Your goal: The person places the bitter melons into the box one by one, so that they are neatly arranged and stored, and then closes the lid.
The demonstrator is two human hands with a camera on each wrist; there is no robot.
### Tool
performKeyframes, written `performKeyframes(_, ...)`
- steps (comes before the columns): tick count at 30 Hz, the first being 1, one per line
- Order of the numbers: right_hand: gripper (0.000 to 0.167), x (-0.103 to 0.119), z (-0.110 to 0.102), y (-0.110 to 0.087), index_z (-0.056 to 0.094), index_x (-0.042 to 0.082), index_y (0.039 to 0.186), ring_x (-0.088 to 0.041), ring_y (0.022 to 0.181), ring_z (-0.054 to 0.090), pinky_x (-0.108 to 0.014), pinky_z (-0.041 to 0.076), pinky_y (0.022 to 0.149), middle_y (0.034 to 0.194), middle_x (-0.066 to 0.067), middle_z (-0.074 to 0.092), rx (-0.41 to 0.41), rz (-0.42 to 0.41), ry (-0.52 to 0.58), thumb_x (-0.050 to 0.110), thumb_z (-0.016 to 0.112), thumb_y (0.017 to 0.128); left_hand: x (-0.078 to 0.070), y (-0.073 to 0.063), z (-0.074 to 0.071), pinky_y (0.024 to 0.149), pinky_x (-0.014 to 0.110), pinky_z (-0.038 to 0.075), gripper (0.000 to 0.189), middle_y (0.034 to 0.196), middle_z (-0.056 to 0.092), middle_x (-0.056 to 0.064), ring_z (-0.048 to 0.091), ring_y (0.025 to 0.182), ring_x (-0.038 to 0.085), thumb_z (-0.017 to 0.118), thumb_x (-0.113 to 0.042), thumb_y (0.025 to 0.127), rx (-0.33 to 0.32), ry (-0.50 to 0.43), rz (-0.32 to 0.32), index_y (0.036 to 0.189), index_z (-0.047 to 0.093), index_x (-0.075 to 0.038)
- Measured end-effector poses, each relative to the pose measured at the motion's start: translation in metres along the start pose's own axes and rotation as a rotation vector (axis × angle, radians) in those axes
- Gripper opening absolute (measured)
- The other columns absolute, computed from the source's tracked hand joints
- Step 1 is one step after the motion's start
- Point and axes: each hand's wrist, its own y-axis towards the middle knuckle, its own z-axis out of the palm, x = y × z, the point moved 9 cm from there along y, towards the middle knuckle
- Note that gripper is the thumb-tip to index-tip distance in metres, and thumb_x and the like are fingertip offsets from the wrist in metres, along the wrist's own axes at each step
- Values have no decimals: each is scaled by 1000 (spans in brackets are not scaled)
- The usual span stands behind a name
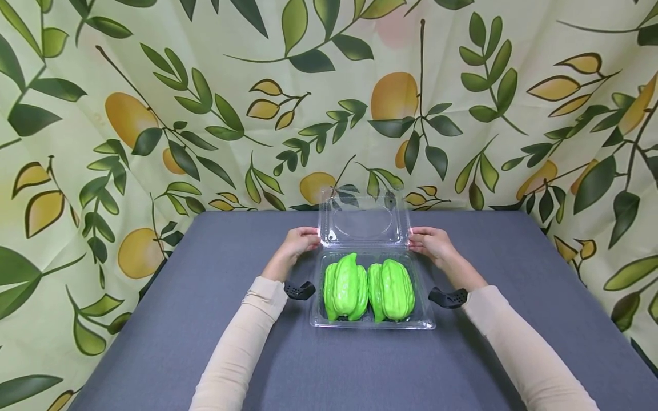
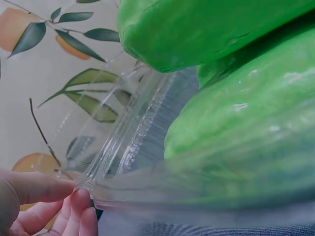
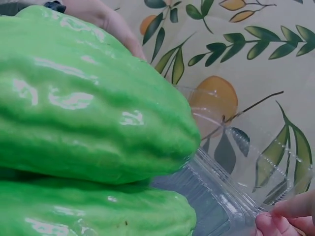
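Note:
A clear plastic clamshell box stands on the table, its lid [image 1: 362, 220] raised at the back and its tray [image 1: 372, 325] toward the front. Inside the tray lie two glossy, bright green, ribbed fruits, a left one [image 1: 345, 288] and a right one [image 1: 394, 290], shaped like star fruit. At the box's back left corner my left hand [image 1: 295, 245] pinches the clear edge near the hinge; thumb and fingers [image 2: 47, 189] meet on it in the left wrist view. My right hand [image 1: 434, 245] pinches the matching back right corner, its fingers [image 3: 295, 206] partly cut off in the right wrist view.
A grey-blue cloth covers the table [image 1: 205, 319]. Behind it hangs a pale curtain [image 1: 329, 114] printed with leaves and orange fruit. Black wrist devices, one on the left [image 1: 300, 290] and one on the right [image 1: 448, 297], sit beside the tray.

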Motion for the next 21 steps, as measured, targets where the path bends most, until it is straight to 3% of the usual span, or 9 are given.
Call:
performKeyframes(7, 46, 3, -2, -4, 39, -16, 135, 0, 68, 63, -14, 57, 69, 73, 11, 63, -3, -68, 22, -2, 54, 93, -7, -5, -1, 89, 29, 57, 32, 95, 67, 8, 63, 77, 8, 60, 2, 89, -12, 52, 44, 121, 59, 8)
performKeyframes(13, 43, 10, -4, -10, 43, -16, 131, 2, 68, 63, -14, 57, 70, 72, 15, 63, -38, -143, -55, 2, 55, 94, -12, -9, -3, 91, 37, 56, 27, 91, 65, 4, 60, 73, 3, 63, 1, 89, -43, 98, 83, 115, 62, 4)
performKeyframes(16, 40, 13, -4, -13, 45, -16, 128, 3, 68, 63, -15, 57, 70, 71, 17, 63, -50, -178, -96, 0, 55, 94, -14, -10, -4, 86, 35, 57, 24, 86, 64, 3, 58, 71, 4, 64, 1, 87, -58, 115, 102, 111, 64, 4)
performKeyframes(21, 36, 16, -4, -18, 46, -19, 124, 3, 67, 63, -15, 57, 69, 70, 18, 62, -57, -232, -124, -4, 54, 93, -16, -14, -5, 69, 19, 50, 22, 84, 64, 5, 55, 71, 4, 66, 3, 85, -83, 135, 135, 107, 64, 5)
